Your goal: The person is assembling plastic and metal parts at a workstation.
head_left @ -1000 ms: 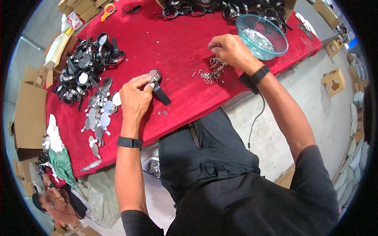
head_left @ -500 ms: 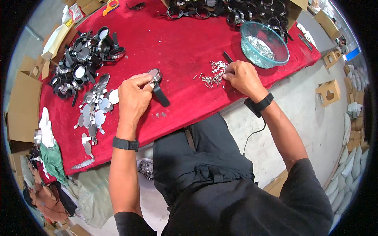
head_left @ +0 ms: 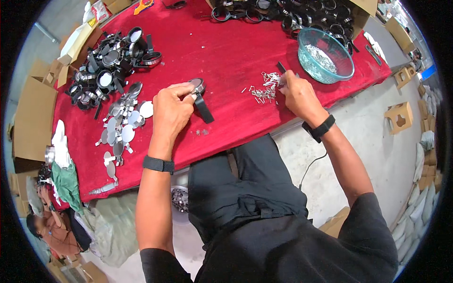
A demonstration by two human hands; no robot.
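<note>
My left hand (head_left: 173,111) grips a round metal-rimmed piece with a black handle (head_left: 204,109), its fingers and thumb closed at the ring end. The handle points toward the table's near edge. My right hand (head_left: 302,96) is beside a small pile of thin silver metal pins or clips (head_left: 265,89), its fingers closed together. What lies between those fingers is too small or hidden to make out. A slim dark stick-like tool (head_left: 281,67) shows just beyond the fingertips; whether the hand touches it I cannot tell.
A clear bowl (head_left: 351,66) of silver pieces stands right of the pile. At left, black-handled ring pieces (head_left: 111,59) lie heaped, with round metal discs (head_left: 127,133) nearer me. More black rings (head_left: 302,19) fill the far edge. A person (head_left: 59,231) shows at lower left.
The whole view has shifted slightly right and down. My right hand has turned a little and its fingers have drawn together by the pile. The left hand keeps its hold on the ring piece.
</note>
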